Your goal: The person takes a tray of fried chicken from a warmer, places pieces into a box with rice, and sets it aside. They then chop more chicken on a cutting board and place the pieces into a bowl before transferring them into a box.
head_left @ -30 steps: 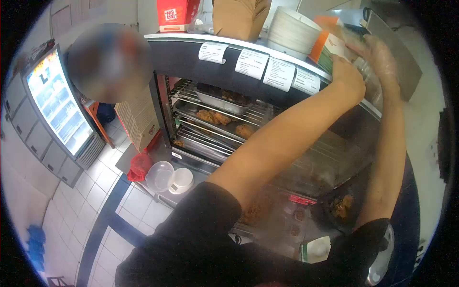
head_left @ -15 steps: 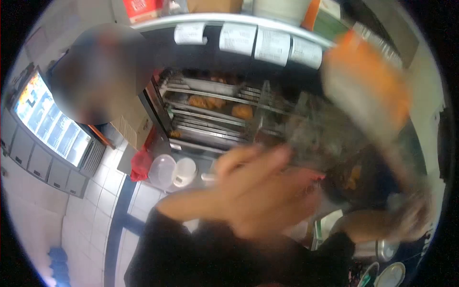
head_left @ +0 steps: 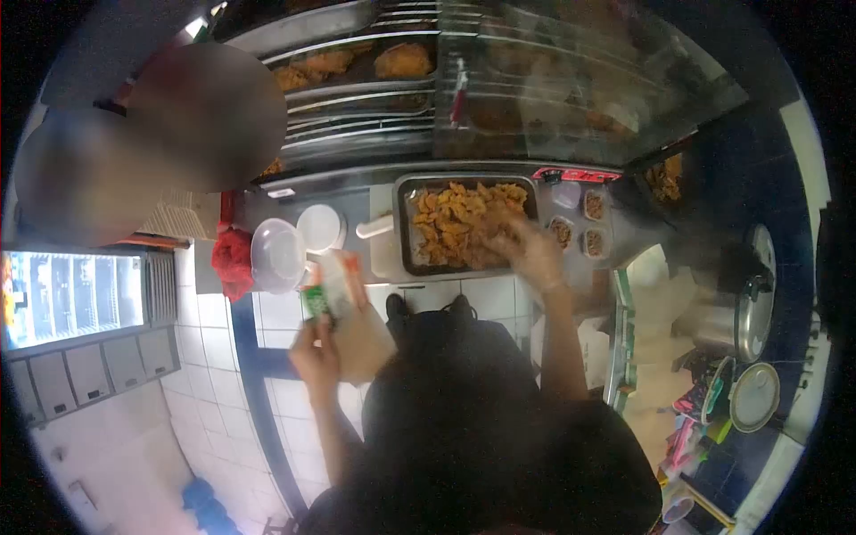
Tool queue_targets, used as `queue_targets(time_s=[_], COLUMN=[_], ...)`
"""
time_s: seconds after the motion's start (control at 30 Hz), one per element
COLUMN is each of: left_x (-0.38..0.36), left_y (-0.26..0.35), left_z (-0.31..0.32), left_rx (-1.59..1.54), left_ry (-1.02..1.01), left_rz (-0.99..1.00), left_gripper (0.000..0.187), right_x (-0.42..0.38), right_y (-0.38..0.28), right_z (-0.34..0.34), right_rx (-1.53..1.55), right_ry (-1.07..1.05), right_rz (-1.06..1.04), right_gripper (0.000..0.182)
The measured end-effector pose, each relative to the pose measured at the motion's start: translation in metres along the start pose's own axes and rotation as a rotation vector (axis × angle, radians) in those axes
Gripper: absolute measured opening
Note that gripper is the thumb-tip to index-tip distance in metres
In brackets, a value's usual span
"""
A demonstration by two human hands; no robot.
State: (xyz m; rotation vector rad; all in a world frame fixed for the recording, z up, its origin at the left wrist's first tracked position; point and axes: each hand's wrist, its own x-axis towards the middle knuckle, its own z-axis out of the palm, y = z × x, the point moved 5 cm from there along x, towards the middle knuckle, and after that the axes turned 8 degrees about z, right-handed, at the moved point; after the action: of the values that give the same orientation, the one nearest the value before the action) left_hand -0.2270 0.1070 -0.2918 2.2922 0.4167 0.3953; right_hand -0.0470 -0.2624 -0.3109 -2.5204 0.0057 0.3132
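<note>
My left hand (head_left: 317, 355) is closed on a paper bag (head_left: 364, 343), pale with orange and green print, held low left of the tray, in front of my body. Across from it, my right hand (head_left: 533, 257) reaches over the right side of a metal tray (head_left: 402, 227) with its fingers down at the fried pieces (head_left: 448, 214). That hand seems to wear a thin clear glove. Its fingertips are smeared by motion, and I cannot tell whether they grip a piece. The tray lies on the counter, well filled with golden-brown pieces.
Behind the tray stands a glass display case (head_left: 535, 98) with fried food on racks. Small tubs (head_left: 595, 241) sit at its right. To the left are a clear plastic bowl (head_left: 277, 256), a white container (head_left: 321, 229) and a red cloth (head_left: 233, 264). A large pot (head_left: 749, 308) stands far right.
The view has swung down to the counter and tray. My left hand has moved left and now holds the bag. My right hand has come from the far right to the fried pieces.
</note>
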Motion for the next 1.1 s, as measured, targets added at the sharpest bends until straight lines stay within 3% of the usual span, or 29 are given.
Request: queue_targets(time_s=[0.03,0.1,0.13,0.2,0.3,0.43,0.5,0.53,0.6,0.63,0.7,0.73,0.8,0.83,0.9,0.93,1.0,1.1], left_x=[0.001,0.008,0.011,0.017,0.02,0.012,0.009,0.009,0.013,0.017,0.024,0.029,0.036,0.038,0.04,0.04,0.039,0.036], left_y=[-0.009,-0.019,-0.02,-0.01,-0.001,-0.02,-0.019,-0.02,-0.026,-0.027,-0.037,-0.039,-0.049,-0.052,-0.055,-0.061,-0.075,-0.081], left_z=[-0.014,-0.028,-0.036,-0.039,-0.04,-0.026,-0.025,-0.025,-0.022,-0.022,-0.019,-0.016,0.001,0.008,0.02,0.027,0.046,0.057], left_rx=[-0.051,-0.133,-0.219,-0.235,-0.201,-0.272,-0.348,-0.343,-0.43,-0.431,-0.482,-0.48,-0.822,-0.817,-0.846,-0.849,-0.982,-0.924], left_ry=[0.143,0.229,0.313,0.298,0.254,0.223,0.255,0.249,0.266,0.261,0.203,0.219,0.285,0.25,0.232,0.245,0.312,0.295], left_rz=[0.016,-0.006,-0.011,-0.002,0.015,-0.04,-0.082,-0.082,-0.136,-0.128,-0.199,-0.198,-0.319,-0.347,-0.388,-0.397,-0.426,-0.438], left_gripper=[0.029,0.03,0.032,0.032,0.033,0.035,0.035,0.035,0.034,0.034,0.032,0.032,0.033,0.035,0.035,0.035,0.032,0.03], right_x=[0.011,0.03,0.041,0.061,0.044,0.044,0.032,0.033,0.05,0.064,0.091,0.102,0.124,0.117,0.097,0.093,0.089,0.063], right_y=[-0.001,-0.016,-0.024,-0.032,-0.069,-0.073,-0.102,-0.113,-0.139,-0.143,-0.127,-0.117,-0.095,-0.103,-0.122,-0.121,-0.108,-0.113], right_z=[0.009,0.023,0.033,0.068,0.065,0.067,0.055,0.057,0.082,0.089,0.131,0.148,0.161,0.154,0.121,0.116,0.093,0.066], right_rx=[-0.006,-0.232,-0.234,-0.399,-0.481,-0.41,-0.538,-0.534,-0.437,-0.433,-0.783,-0.785,-0.344,-0.35,-0.385,-0.393,0.287,0.164], right_ry=[-0.014,0.21,0.201,-0.13,0.032,0.046,0.315,0.312,-0.107,-0.1,-0.376,-0.371,-0.181,-0.197,0.049,0.04,0.056,0.038], right_rz=[-0.001,-0.231,-0.239,0.066,0.102,0.034,-0.19,-0.184,-0.328,-0.323,-0.229,-0.245,-0.127,-0.151,-0.36,-0.371,-0.159,-0.072], right_gripper=[0.066,0.086,0.086,0.1,0.098,0.088,0.069,0.069,0.056,0.056,0.048,0.048,0.034,0.034,0.024,0.024,0.032,0.035])
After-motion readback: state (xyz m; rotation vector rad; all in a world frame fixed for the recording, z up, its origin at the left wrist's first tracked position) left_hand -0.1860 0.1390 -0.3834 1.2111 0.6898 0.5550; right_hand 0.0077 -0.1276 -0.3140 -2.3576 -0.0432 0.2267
